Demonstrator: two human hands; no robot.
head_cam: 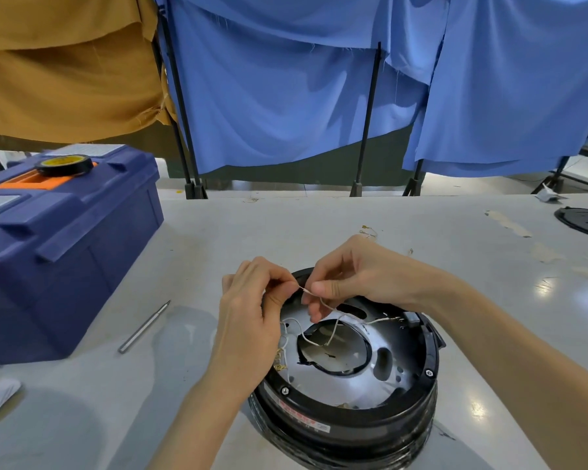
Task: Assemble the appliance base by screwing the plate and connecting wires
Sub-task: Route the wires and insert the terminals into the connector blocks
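In the head view, a round black appliance base [353,423] is seen on the grey worktop [286,228], near its front edge. A silver plate [323,385] is set inside the base, and thin white wires [330,330] are looped across its central opening. Both hands are held above the base's far rim. One wire end is pinched between thumb and fingers [287,285] of the left hand [248,310]. The adjoining wire end is pinched by the right hand [357,276], its fingers curled. A metal rod [145,327] lies left of the hands, beside a blue toolbox [65,249] with a tape roll [64,164] on its lid.
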